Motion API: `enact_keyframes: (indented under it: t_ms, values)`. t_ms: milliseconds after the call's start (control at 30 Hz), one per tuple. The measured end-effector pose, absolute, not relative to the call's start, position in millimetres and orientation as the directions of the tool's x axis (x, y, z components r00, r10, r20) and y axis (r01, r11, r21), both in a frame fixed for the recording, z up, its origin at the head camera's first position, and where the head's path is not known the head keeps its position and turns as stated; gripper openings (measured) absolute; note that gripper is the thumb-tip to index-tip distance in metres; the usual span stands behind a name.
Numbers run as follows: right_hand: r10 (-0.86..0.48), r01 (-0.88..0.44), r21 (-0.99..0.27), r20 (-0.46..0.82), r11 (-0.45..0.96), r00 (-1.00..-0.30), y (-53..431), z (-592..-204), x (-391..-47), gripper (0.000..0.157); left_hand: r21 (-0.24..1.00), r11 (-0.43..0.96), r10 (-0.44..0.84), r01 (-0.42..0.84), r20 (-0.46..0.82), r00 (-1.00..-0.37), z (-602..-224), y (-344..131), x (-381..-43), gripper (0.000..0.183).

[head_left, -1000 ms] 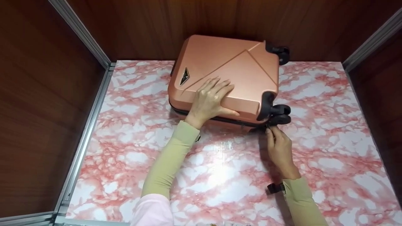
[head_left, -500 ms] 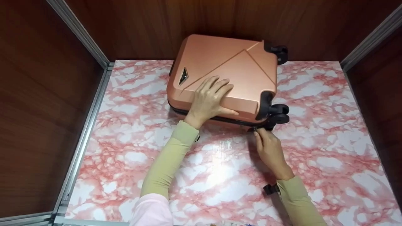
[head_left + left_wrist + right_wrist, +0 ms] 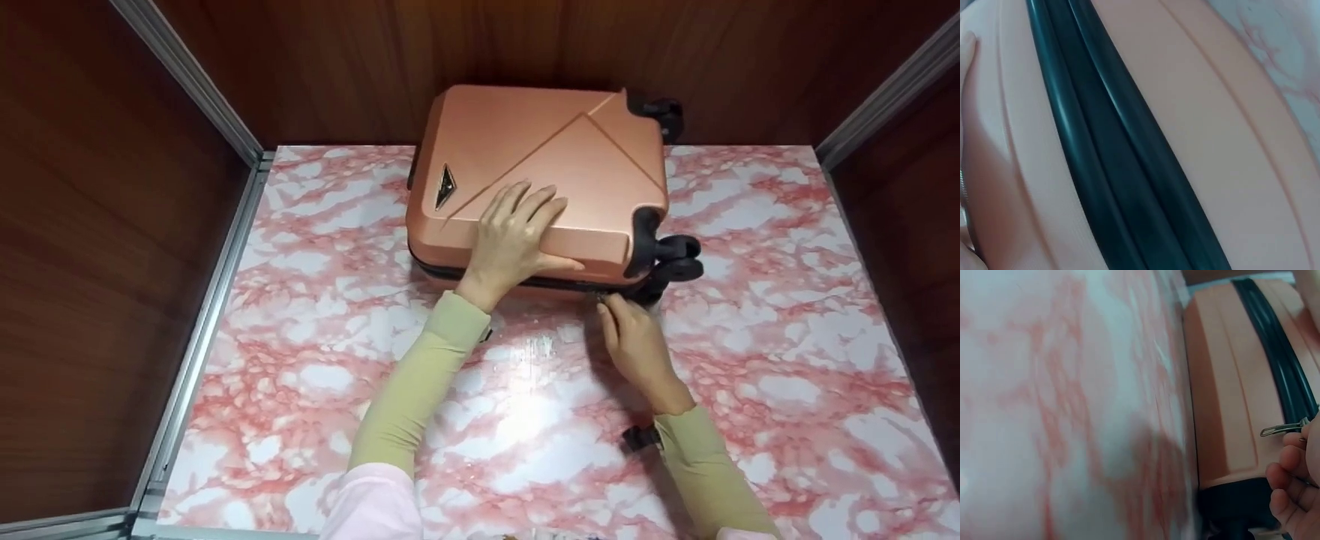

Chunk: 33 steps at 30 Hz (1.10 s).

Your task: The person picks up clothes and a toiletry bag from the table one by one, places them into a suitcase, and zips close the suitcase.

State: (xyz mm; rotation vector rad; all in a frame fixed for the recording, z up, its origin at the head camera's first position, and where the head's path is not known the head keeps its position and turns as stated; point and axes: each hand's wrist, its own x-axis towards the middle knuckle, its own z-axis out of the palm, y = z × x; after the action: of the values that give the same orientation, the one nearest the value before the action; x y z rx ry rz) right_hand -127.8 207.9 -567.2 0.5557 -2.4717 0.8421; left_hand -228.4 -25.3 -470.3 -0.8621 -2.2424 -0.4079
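Observation:
A rose-gold hard-shell suitcase [image 3: 540,157] lies on its side near the back wall, its wheels pointing right. The left hand [image 3: 514,232] rests on the upper shell and front edge, fingers spread. At the front seam near the lower wheels, the right hand [image 3: 637,341] pinches a small metal zipper pull [image 3: 1283,430] beside the black zipper strip [image 3: 1275,337]. Curled fingertips [image 3: 1279,475] of that hand show close to the shell in the right wrist view. The left wrist view is filled by the shell and the same dark strip [image 3: 1112,129].
Beneath the suitcase is a red-and-white marbled tabletop [image 3: 315,375]. Dark wooden panels [image 3: 337,60] stand behind and on both sides, with metal framing [image 3: 202,300] at the left. Black double wheels [image 3: 679,259] stick out from the suitcase's right end.
The right hand has moved left along the front seam, away from the wheels. The suitcase has turned slightly, its wheel end shifting toward the back, with the left hand still on it.

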Motion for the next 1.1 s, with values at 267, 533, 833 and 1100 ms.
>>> enact_keyframes:
  t_ms: [267, 533, 833, 1100]
  values:
    - [-0.206, -0.468, -0.488, 0.497, 0.737, -0.843, 219, -567, -135, 0.013, 0.046, 0.736, 0.461, 0.676, 0.697, -0.549, -470, -16, -236, 0.097]
    - [-0.179, -0.408, -0.509, 0.440, 0.758, -0.880, 226, -566, -140, 0.013, 0.038, 0.770, 0.442, 0.637, 0.688, -0.575, -473, -8, -236, 0.098]
    - [-0.183, -0.361, -0.481, 0.376, 0.799, -0.908, 228, -555, -142, 0.029, 0.077, 0.775, 0.436, 0.627, 0.653, -0.619, -467, -7, -232, 0.095]
    - [-0.230, -0.418, -0.474, 0.405, 0.775, -0.885, 220, -515, -144, 0.022, 0.231, 0.769, 0.416, 0.596, 0.527, -0.741, -436, -17, -237, 0.070]
